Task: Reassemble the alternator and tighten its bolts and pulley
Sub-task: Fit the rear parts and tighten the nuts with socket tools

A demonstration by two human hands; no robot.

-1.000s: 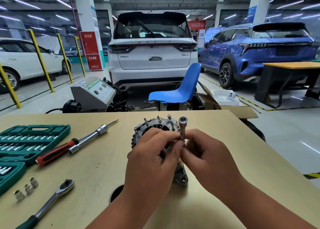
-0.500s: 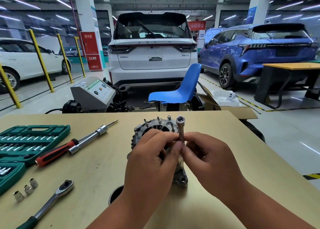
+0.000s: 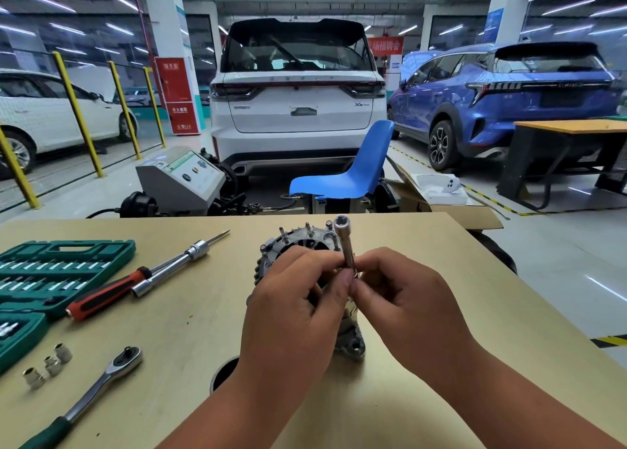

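Over alternator (image 3: 298, 241), left hand (image 3: 291, 316) and right hand (image 3: 407, 306) both pinch long socket (image 3: 346, 245) (upright).

A single wide-angle view was taken from head height, faced forward and down across the table (image 3: 190, 330). The table's near part was seen close; cars (image 3: 298, 109) beyond its far edge were included.

Count on the near work table (image 3: 190, 340):
- One alternator (image 3: 298, 241).
- One long metal socket (image 3: 346, 248).
- Two hands: left hand (image 3: 291, 313) and right hand (image 3: 407, 309).

Near left:
- Three loose small sockets (image 3: 51, 364).
- One ratchet (image 3: 101, 380).
- One red-handled screwdriver (image 3: 101, 296).
- One chrome extension bar (image 3: 169, 268).
- One green tool case (image 3: 68, 251).

Far:
- Two white cars (image 3: 298, 116).
- One blue car (image 3: 509, 109).
- Four yellow posts (image 3: 78, 116).
- One blue chair (image 3: 356, 173).
- One grey machine (image 3: 176, 187).
- One bench (image 3: 570, 126).
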